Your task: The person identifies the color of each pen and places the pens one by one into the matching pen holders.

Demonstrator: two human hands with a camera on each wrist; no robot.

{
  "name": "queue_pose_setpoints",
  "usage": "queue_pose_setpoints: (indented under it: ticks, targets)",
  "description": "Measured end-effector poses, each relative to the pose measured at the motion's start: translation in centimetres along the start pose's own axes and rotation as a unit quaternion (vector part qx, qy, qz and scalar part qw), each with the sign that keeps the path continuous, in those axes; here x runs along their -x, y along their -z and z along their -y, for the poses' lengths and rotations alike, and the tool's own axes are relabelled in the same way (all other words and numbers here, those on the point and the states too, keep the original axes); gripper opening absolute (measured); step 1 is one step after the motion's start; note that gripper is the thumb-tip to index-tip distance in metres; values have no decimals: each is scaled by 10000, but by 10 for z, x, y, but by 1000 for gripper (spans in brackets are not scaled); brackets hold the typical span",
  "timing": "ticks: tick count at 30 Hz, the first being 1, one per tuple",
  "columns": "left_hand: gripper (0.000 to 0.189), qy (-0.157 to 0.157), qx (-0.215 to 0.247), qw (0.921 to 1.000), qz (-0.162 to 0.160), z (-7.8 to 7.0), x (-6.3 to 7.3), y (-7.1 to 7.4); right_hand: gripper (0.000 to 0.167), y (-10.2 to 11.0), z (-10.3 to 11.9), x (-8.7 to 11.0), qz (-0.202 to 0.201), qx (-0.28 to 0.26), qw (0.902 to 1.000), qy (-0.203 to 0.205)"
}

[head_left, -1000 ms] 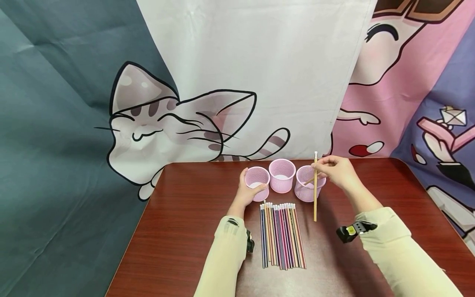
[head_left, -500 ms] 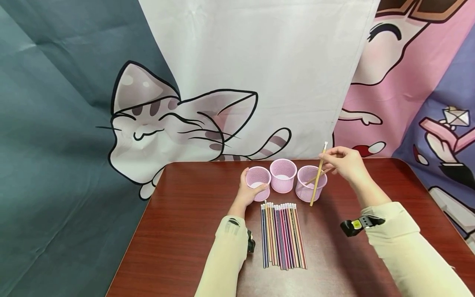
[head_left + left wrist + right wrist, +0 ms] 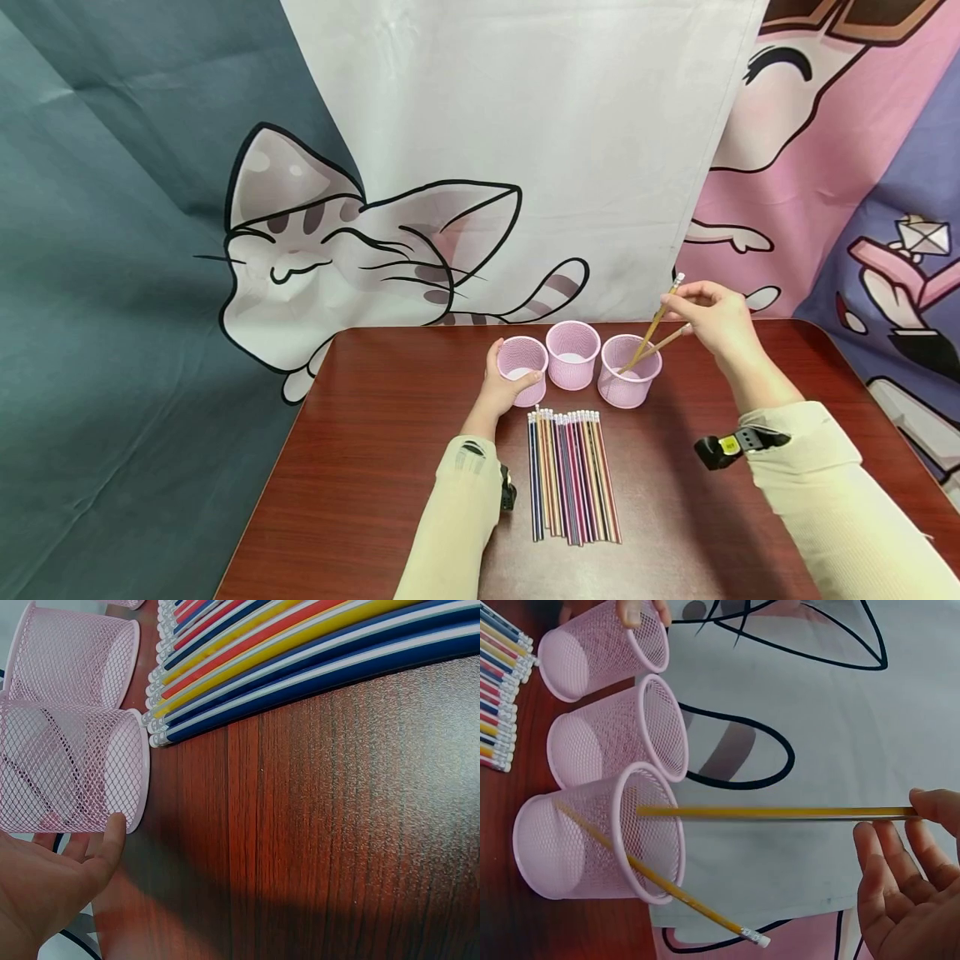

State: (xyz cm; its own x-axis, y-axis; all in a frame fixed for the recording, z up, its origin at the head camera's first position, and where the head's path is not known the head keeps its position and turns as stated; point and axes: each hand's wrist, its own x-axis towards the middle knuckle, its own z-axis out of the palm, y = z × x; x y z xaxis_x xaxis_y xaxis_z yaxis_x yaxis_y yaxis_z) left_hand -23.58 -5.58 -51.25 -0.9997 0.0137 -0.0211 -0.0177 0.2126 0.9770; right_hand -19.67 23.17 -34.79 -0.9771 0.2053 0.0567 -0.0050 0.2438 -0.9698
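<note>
Between thumb and fingertips, my right hand (image 3: 716, 317) pinches a yellow pencil (image 3: 795, 813) near its eraser end. The pencil's lower end is inside the mouth of the right pink mesh pencil cup (image 3: 628, 396). Another yellow pencil (image 3: 697, 904) leans in that cup, its white eraser sticking out past the rim. My left hand (image 3: 501, 390) holds the left pink mesh cup (image 3: 71, 769), thumb across its front and fingers around its left side. A middle pink mesh cup (image 3: 572, 373) stands between these two.
A row of striped pencils (image 3: 573, 479) lies side by side in front of the cups, erasers toward them. Beneath everything is a reddish-brown wooden table (image 3: 360, 467). A printed cartoon cloth (image 3: 600, 125) hangs behind its far edge.
My right hand has moved right and away from me. The yellow pencil has gone from upright in front of the right cup to tilted, with its lower end inside. My left hand stays put.
</note>
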Motion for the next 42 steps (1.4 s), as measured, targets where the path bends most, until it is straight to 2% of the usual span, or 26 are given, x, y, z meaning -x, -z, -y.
queue_pose_setpoints:
  ticks: [10, 15, 17, 20, 22, 24, 27, 29, 30, 32, 33, 36, 38, 42]
  targets:
    - [94, 16, -56, 10000, 2, 1, 0, 1, 16, 1, -19, -2, -232, -633, 9977, -82]
    - [94, -20, -101, 9999, -1, -1, 2, 1, 15, 2, -30, -1, -214, -511, 9978, -367]
    - [93, -33, -108, 9999, -4, -1, 2, 1, 16, 3, -38, -2, -178, -618, 9971, -416]
    - [93, -17, -99, 9999, -12, -1, 2, 1, 16, 6, -65, -14, -47, -725, 9963, -450]
    - [93, 4, -91, 10000, -18, 0, 1, 1, 18, 9, -98, -31, -134, -914, 9941, -577]
    - [93, 2, -94, 10000, -20, 0, 1, 1, 22, 13, -135, -49, -185, -885, 9931, -746]
    - [92, -30, -75, 10000, -19, 1, 0, 0, 24, 17, -172, -64, -143, -1042, 9904, -901]
    - [92, -49, -37, 10000, -12, 1, 0, 0, 24, 18, -172, -59, 39, -899, 9915, -939]
    - [92, -52, -19, 10000, -9, 1, 0, 0, 22, 17, -169, -54, 89, -1053, 9902, -915]
    - [92, -33, -18, 10000, -3, 1, 0, 0, 20, 15, -155, -41, 125, -1199, 9885, -917]
    - [93, -21, -25, 10000, -2, 1, 0, 0, 21, 13, -144, -34, 120, -1072, 9898, -932]
    - [93, 14, -68, 10000, 20, 1, 0, 0, 20, 7, -118, -15, -100, -1063, 9891, -1010]
    - [93, 21, -89, 10000, 28, 1, 0, 0, 21, 4, -101, -4, -222, -677, 9910, -1136]
    - [93, 20, -110, 9999, 34, 1, -1, 1, 18, 4, -91, 4, -399, -435, 9889, -1360]
